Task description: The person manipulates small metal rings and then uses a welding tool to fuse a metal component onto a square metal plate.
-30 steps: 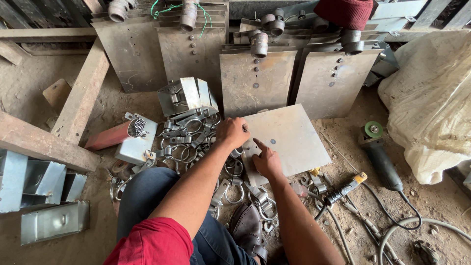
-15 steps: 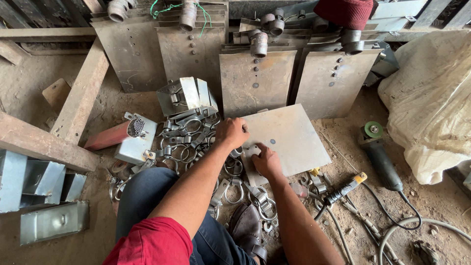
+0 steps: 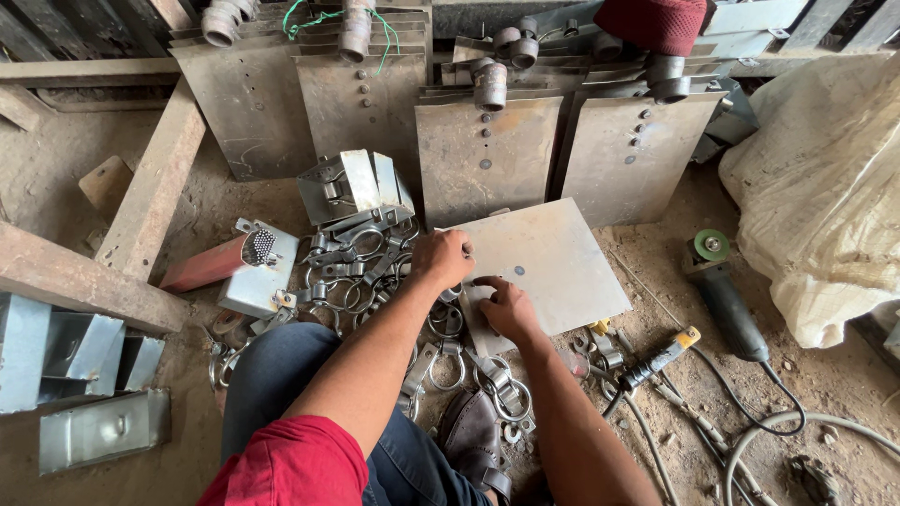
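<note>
A square grey metal plate [image 3: 553, 267] with small holes lies flat on the dirt floor in front of me. My left hand [image 3: 441, 258] is closed on the plate's left edge. My right hand [image 3: 506, 305] rests on the plate's near left corner, fingers curled over it; whether it pinches a small part I cannot tell. Left of and below the hands lies a heap of metal ring clamps [image 3: 361, 267].
Several upright metal plates with pipe stubs [image 3: 487, 141] lean along the back. An angle grinder [image 3: 727, 295] and a welding holder [image 3: 661, 356] with cables lie at right, beside a white sack [image 3: 825, 187]. Wooden beams [image 3: 155, 187] and folded metal brackets [image 3: 98, 426] lie at left.
My right hand has slid slightly along the plate's near corner. The left hand and the plate stay about where they were.
</note>
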